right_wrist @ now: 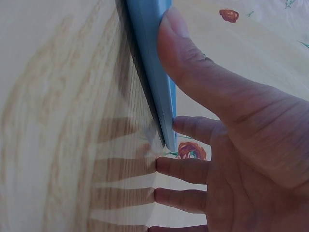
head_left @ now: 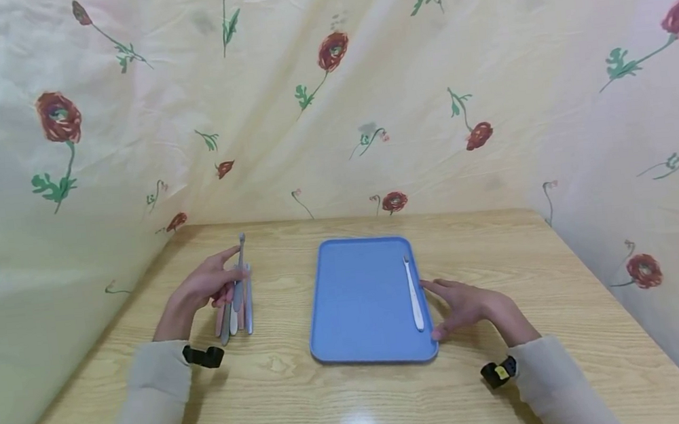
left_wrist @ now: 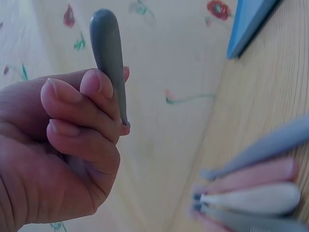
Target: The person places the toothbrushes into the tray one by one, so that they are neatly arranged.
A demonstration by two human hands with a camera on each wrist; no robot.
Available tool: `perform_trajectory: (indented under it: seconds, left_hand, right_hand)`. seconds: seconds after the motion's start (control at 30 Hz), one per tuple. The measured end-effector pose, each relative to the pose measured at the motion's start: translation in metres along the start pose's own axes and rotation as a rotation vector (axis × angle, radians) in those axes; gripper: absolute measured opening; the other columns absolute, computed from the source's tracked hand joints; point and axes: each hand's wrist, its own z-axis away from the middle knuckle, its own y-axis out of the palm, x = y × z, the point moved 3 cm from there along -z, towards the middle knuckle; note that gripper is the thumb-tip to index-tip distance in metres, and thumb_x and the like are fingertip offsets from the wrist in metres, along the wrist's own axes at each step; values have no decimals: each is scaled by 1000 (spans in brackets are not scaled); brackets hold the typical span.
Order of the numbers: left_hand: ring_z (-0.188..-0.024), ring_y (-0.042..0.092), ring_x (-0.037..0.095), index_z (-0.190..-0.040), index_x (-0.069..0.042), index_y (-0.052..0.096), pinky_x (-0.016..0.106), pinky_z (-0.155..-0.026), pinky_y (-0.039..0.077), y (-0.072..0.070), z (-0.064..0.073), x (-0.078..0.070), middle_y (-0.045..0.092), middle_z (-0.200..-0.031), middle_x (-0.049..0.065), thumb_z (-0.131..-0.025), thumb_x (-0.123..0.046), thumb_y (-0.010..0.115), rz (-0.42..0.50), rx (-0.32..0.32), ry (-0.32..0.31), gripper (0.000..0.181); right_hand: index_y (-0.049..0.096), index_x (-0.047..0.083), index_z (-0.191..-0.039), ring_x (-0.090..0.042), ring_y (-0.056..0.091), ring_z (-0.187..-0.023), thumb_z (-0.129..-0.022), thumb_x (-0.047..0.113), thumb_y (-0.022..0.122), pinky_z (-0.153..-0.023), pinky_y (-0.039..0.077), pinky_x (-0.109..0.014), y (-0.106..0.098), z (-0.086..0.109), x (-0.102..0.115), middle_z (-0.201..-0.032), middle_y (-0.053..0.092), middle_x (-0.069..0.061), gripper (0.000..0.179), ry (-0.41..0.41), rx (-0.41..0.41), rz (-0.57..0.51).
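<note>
My left hand (head_left: 208, 285) pinches a grey toothbrush (left_wrist: 107, 46) above the left side of the table, its head end pointing away from me in the head view. Beneath that hand lie several more toothbrushes side by side: a blue-grey one (left_wrist: 270, 145), a pink one (left_wrist: 258, 178), a white one (left_wrist: 256, 199) and others. A blue tray (head_left: 357, 299) occupies the middle, with one white toothbrush (head_left: 414, 297) lengthwise along its right side. My right hand (head_left: 468, 303) is spread at the tray's right edge, thumb on the rim and forefinger against the side.
The wooden table (head_left: 285, 408) carries the tray and the toothbrush group, with bare wood between them. A flowered cloth (head_left: 280, 108) hangs behind the table and along both sides. Each wrist wears a small black camera.
</note>
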Motion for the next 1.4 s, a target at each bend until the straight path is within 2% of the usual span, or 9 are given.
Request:
perform_trajectory:
  seconds: [0.13, 0.37, 0.73, 1.0, 1.4]
  left_hand:
    - [-34, 44, 4, -157, -13, 0, 19, -34, 35, 13, -4, -9, 52, -46, -6, -99, -16, 52, 9, 5, 5, 78]
    - [-34, 45, 6, -157, -14, 1, 20, -35, 37, 37, -13, -15, 53, -46, -4, -99, -17, 53, 6, 11, -29, 78]
    - [-34, 45, 7, -157, -16, 6, 22, -35, 37, 64, -23, -31, 53, -46, -3, -98, -18, 55, 20, 28, -9, 77]
    - [-32, 45, 7, -157, -15, 4, 22, -33, 36, 88, -35, -39, 53, -45, -1, -97, -15, 55, 42, 71, 7, 79]
    - [-32, 44, 9, -157, -18, 8, 24, -33, 35, 123, -53, -57, 52, -44, 1, -97, -14, 56, 48, 93, 27, 78]
  right_hand:
    - [21, 13, -155, -55, 22, -141, -69, 53, 81, -108, 27, -71, -1, 0, 0, -156, 22, -31, 111, 4, -5, 2]
    - [21, 15, -155, -54, 22, -142, -69, 53, 81, -109, 27, -70, 0, 1, -1, -157, 22, -29, 111, 8, -4, 2]
    - [21, 16, -155, -55, 22, -142, -69, 52, 81, -107, 27, -71, 0, 2, -1, -157, 22, -29, 111, 19, -5, 6]
    - [21, 16, -155, -55, 22, -141, -67, 54, 81, -107, 27, -71, 1, 2, -1, -156, 22, -30, 113, 23, -4, 6]
    - [21, 18, -155, -54, 22, -142, -68, 55, 80, -109, 27, -71, 1, -1, -2, -157, 21, -28, 111, 33, 0, -8]
